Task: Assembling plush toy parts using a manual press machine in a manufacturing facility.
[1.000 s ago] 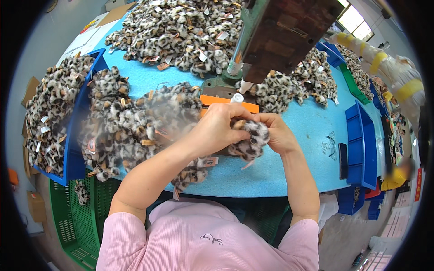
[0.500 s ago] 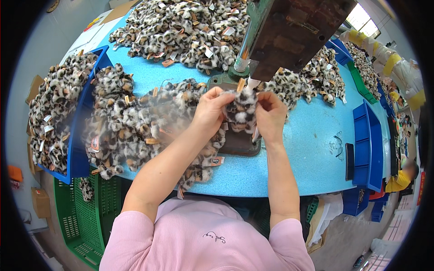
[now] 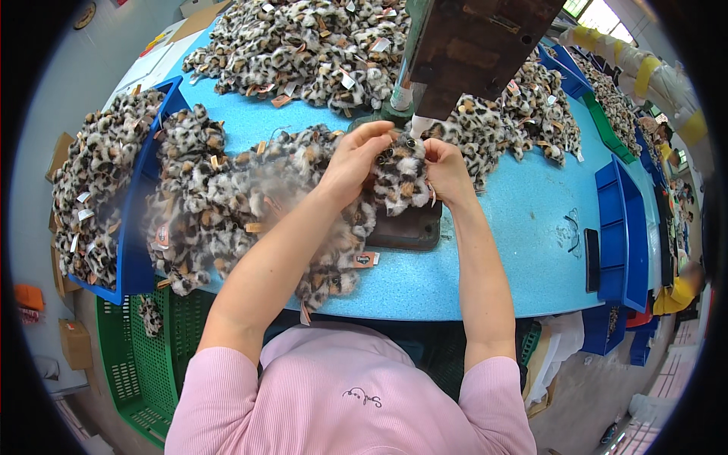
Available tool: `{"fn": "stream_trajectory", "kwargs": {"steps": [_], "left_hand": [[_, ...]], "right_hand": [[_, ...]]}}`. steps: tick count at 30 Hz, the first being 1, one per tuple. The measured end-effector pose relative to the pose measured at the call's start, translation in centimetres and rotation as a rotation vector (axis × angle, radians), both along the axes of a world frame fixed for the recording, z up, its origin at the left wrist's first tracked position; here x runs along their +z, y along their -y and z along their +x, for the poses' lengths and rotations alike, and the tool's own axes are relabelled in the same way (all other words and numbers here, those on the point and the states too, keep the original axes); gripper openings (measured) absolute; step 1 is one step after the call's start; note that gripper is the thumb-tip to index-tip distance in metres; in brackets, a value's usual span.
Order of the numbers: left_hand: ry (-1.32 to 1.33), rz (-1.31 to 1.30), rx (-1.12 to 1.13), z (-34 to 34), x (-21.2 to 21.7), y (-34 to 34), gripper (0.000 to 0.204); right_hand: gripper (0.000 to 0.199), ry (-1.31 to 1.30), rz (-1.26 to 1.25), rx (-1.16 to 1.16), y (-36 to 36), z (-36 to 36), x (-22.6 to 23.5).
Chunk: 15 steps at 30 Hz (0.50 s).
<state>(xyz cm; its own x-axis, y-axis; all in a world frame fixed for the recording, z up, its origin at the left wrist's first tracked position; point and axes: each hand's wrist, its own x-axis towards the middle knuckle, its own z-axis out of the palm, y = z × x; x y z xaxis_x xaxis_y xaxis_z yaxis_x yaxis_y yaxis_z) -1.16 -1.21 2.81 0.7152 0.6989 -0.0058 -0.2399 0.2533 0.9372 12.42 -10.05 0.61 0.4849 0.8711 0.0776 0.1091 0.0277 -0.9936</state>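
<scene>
Between my hands is a spotted plush skin (image 3: 402,179), furry in white, black and tan. Its upper end is right under the pale tip (image 3: 422,125) of a machine, and a dark round eye shows there. My left hand (image 3: 359,158) grips the plush from its left side, thumb and fingers closing on the fur. On the other side my right hand (image 3: 446,168) pinches its edge. Below the plush lies the dark base plate (image 3: 409,230) of the machine. The fingertips of my left hand are partly hidden by fur.
The machine's dark head (image 3: 474,53) overhangs the blue table (image 3: 516,250). Heaps of spotted plush skins (image 3: 235,197) lie left and behind. A blue bin (image 3: 135,227) of them stands at the left, above a green crate (image 3: 129,364). At right are blue trays (image 3: 618,235) and glasses (image 3: 572,231).
My hands have brought the plush slightly up against the machine's tip and turned it, so the eye now shows. My left fingers have straightened somewhat. The view has shifted a little.
</scene>
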Motion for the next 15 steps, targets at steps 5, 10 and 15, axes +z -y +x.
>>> {"fn": "stream_trajectory", "kwargs": {"steps": [5,10,15], "left_hand": [[-0.184,0.446,-0.081,-0.2,0.5,1.1,0.044],[-0.209,0.361,-0.151,0.1,0.8,0.9,0.037],[-0.326,0.419,-0.087,-0.3,1.1,0.8,0.038]], "right_hand": [[0.013,0.015,-0.002,-0.030,0.7,-1.4,1.1],[0.009,0.265,-0.070,-0.195,1.3,-0.7,2.1],[0.015,-0.079,0.820,-0.264,5.4,3.6,12.6]]}}
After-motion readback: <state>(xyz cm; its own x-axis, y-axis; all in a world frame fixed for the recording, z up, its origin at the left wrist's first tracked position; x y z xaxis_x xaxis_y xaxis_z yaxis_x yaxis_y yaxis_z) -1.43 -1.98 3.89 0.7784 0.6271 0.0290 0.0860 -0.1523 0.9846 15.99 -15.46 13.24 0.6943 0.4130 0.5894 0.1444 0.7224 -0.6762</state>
